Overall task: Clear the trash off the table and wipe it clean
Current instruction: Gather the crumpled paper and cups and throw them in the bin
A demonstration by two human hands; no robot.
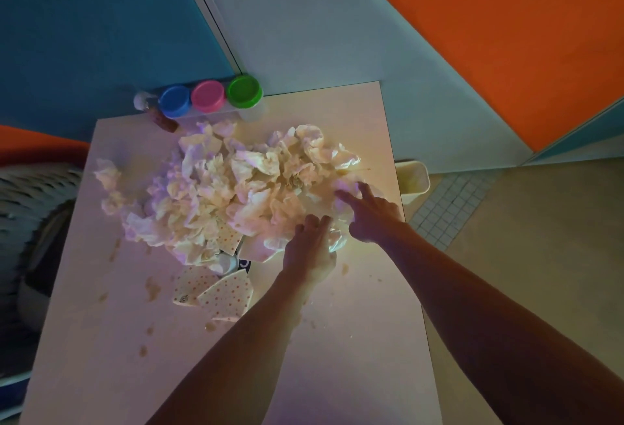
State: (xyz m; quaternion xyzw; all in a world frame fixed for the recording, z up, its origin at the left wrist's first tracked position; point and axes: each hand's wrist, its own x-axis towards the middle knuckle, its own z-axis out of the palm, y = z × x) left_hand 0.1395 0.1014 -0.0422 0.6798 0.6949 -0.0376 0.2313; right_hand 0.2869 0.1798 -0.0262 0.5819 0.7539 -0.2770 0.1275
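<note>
Barely started: left hand [309,249] clamped on tissue pile [229,191], right hand [368,212] spread flat over it, brown stains [152,286] unwiped on surface [354,357], bin [412,179] beside.

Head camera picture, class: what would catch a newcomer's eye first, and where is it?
First, the big heap of crumpled white tissues covering the middle of the table. Both hands reach into its near right edge, the left hand beside the right hand. Next, three bright lids at the table's far edge: blue lid, pink lid and green lid.
</note>
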